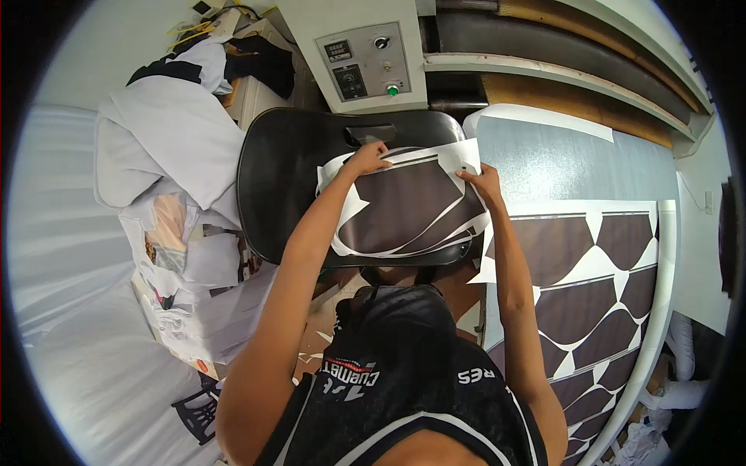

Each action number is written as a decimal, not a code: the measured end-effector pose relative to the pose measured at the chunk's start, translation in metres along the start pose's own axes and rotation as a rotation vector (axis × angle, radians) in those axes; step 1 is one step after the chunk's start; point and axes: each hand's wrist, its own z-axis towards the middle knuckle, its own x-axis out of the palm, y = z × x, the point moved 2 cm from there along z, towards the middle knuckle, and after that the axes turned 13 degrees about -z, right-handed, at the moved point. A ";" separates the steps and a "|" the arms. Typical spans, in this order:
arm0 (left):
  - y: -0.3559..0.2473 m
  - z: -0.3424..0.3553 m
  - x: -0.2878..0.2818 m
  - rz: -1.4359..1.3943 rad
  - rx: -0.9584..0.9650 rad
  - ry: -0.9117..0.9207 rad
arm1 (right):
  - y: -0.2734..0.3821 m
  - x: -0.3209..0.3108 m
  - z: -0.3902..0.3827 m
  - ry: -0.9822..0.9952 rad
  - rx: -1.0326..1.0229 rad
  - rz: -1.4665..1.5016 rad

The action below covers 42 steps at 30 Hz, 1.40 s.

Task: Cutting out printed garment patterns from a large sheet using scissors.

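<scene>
- Across the black chair (272,179) lies a loose stack of brown-and-white sheets (396,202), just in front of the person and between both hands.
- As far as can be judged, the work is partway along: several sheets are gathered in one place, but their edges do not line up and white borders show around the brown panels.
- On the table (536,159) at the right, a big printed sheet (556,248) lies spread, its many brown panels joined by white strips; that part looks undone.
- The left hand (365,160) is at the upper left edge of the stack, fingers bent and thumb a little apart; whether it pinches a sheet, I cannot tell.
- The right hand (488,185) has the stack's upper right corner nipped, thumb on top and fingers behind.
- At the lower left stands a black plastic basket (194,412); its contents cannot be made out.
- Long dark and brown rolls (544,35) lie on the shelf (544,68) behind the table.
- Pale cloth (179,128) is heaped at the left; what supports it is mostly hidden.
</scene>
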 end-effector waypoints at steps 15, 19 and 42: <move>-0.026 -0.013 -0.018 -0.098 0.026 0.219 | 0.010 -0.014 -0.019 0.048 -0.043 0.165; -0.013 -0.023 -0.021 0.123 0.357 0.109 | 0.014 -0.008 -0.019 0.096 -0.168 -0.042; -0.044 -0.092 0.037 -0.094 0.250 -0.273 | 0.043 -0.075 -0.023 0.191 -0.160 -0.319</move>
